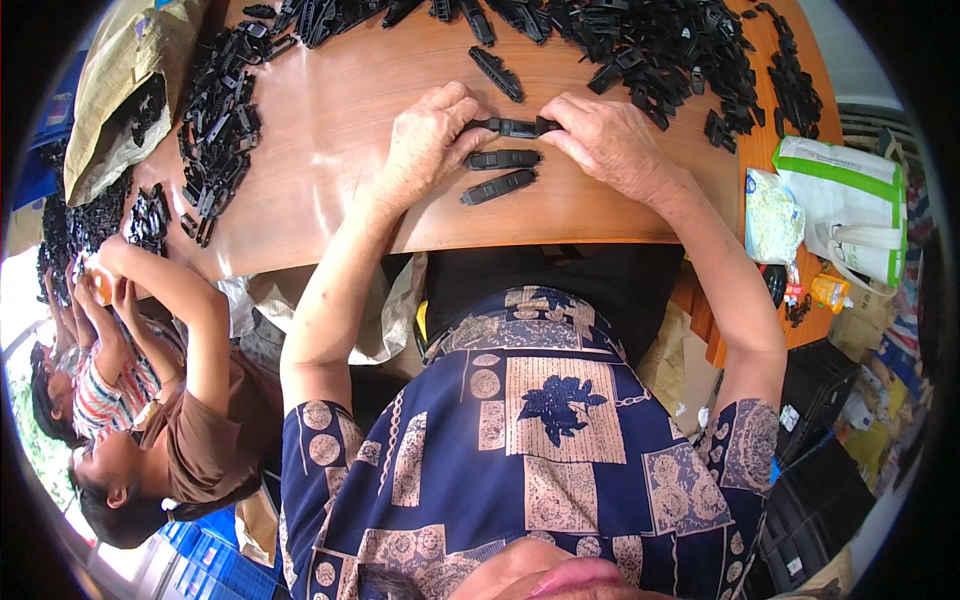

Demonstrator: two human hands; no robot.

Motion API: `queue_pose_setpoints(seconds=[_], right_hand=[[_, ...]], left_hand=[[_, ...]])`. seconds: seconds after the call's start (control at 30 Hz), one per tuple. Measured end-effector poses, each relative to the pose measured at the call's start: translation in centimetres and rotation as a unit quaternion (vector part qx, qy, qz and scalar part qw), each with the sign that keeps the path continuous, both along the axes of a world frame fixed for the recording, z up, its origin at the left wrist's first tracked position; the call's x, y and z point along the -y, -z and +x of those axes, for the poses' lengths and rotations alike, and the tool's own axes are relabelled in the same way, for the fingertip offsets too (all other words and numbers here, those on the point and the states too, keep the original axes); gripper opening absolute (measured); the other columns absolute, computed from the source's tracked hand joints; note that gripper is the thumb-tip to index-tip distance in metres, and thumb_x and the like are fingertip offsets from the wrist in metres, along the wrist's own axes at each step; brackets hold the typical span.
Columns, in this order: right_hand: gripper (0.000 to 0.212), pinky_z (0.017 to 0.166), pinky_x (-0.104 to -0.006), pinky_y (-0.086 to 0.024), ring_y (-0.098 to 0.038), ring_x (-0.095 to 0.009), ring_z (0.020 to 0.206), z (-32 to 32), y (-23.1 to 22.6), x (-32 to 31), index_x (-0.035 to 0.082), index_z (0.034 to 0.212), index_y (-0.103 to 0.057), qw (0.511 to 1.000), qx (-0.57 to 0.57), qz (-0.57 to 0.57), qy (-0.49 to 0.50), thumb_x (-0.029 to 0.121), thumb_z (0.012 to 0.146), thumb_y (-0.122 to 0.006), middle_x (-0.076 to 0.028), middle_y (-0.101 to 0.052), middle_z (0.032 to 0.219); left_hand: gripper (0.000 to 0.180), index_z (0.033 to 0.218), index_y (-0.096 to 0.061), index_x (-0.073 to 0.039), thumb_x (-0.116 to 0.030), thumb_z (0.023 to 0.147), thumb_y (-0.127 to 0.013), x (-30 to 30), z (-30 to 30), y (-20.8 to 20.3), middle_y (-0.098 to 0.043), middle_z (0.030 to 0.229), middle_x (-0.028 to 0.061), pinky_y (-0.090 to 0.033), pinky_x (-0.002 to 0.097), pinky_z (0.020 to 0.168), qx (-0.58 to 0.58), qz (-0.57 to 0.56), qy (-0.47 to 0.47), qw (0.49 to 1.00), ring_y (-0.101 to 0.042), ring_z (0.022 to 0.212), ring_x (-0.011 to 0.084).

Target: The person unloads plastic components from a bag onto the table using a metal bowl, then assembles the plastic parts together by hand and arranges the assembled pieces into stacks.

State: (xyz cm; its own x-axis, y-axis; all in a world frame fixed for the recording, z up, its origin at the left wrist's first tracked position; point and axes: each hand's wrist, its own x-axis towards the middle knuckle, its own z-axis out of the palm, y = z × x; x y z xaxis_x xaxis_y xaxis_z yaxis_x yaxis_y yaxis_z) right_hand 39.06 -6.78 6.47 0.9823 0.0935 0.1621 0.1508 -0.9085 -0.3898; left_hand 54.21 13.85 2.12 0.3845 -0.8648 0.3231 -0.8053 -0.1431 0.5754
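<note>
A slim black plastic part (516, 128) lies level between my hands, just above or on the brown table. My left hand (432, 138) pinches its left end between thumb and fingers. At the other end, my right hand (606, 145) is closed on a small dark piece that meets the part; whether it is separate, I cannot tell. Two similar long black plastic parts (500, 180) lie one below the other, nearer to me. Beyond my hands rests one more black part with a ridged, toothed side (496, 75), tilted down to the right.
Heaps of black plastic parts (670, 55) line the table's far side and left. A paper sack (130, 110) lies open at far left. Right stand a green-and-white bag (845, 200) and a clear plastic bag (772, 215). Other people (215, 400) sit working at my left.
</note>
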Motion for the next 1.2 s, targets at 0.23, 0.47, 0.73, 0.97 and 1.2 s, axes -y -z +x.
queue_pose_setpoints(seconds=[0.23, 0.47, 0.73, 0.97, 1.2], right_hand=[[0.020, 0.066, -0.0440, -0.052, -0.067, -0.035, 0.079, 0.9, -0.7, -0.8, 0.005, 0.097, -0.052, 0.997, -0.068, -0.020, -0.012, 0.018, 0.092, -0.066, -0.014, -0.064, 0.079], [0.021, 0.065, -0.0473, -0.052, -0.065, -0.040, 0.079, 2.5, 1.3, -2.4, 0.005, 0.100, -0.052, 0.999, -0.032, 0.018, 0.000, 0.020, 0.093, -0.065, -0.016, -0.065, 0.084], [0.021, 0.069, -0.0417, -0.057, -0.070, -0.032, 0.085, 0.9, -1.2, 1.2, 0.008, 0.107, -0.056, 0.995, -0.026, -0.039, 0.090, 0.020, 0.093, -0.066, -0.014, -0.067, 0.091], [0.029, 0.076, -0.0409, -0.060, -0.070, -0.030, 0.093, 1.0, 1.3, 5.8, 0.008, 0.114, -0.059, 0.950, -0.015, -0.300, 0.088, 0.000, 0.086, -0.062, -0.016, -0.062, 0.110], [0.016, 0.073, -0.0415, -0.057, -0.069, -0.031, 0.091, -0.8, 0.7, 6.8, 0.006, 0.101, -0.064, 0.966, 0.085, -0.164, 0.182, 0.020, 0.092, -0.065, -0.012, -0.065, 0.103]], left_hand=[[0.020, 0.095, -0.068, -0.005, -0.011, 0.077, -0.076, 0.2, -0.3, -0.5, -0.066, 0.098, 0.0086, -0.054, 0.0402, 0.080, -0.025, -0.018, 0.016, 0.999, -0.066, 0.095, 0.0304], [0.019, 0.096, -0.069, -0.007, -0.011, 0.078, -0.074, 0.5, 0.0, 0.0, -0.064, 0.095, 0.0057, -0.053, 0.0402, 0.080, -0.004, -0.017, 0.012, 1.000, -0.063, 0.092, 0.0285], [0.025, 0.105, -0.067, -0.011, -0.013, 0.081, -0.074, -0.3, 0.0, -1.0, -0.063, 0.096, 0.0068, -0.053, 0.0410, 0.079, -0.021, 0.059, -0.005, 0.998, -0.064, 0.094, 0.0304], [0.033, 0.118, -0.065, -0.014, -0.006, 0.087, -0.062, 3.6, 2.1, -2.4, -0.060, 0.105, 0.0089, -0.053, 0.0423, 0.080, 0.147, 0.064, -0.075, 0.984, -0.064, 0.095, 0.0308], [0.017, 0.104, -0.061, -0.013, -0.014, 0.088, -0.065, 3.1, 2.3, -1.7, -0.060, 0.103, 0.0097, -0.053, 0.0450, 0.078, 0.204, 0.116, -0.024, 0.972, -0.064, 0.096, 0.0326]])
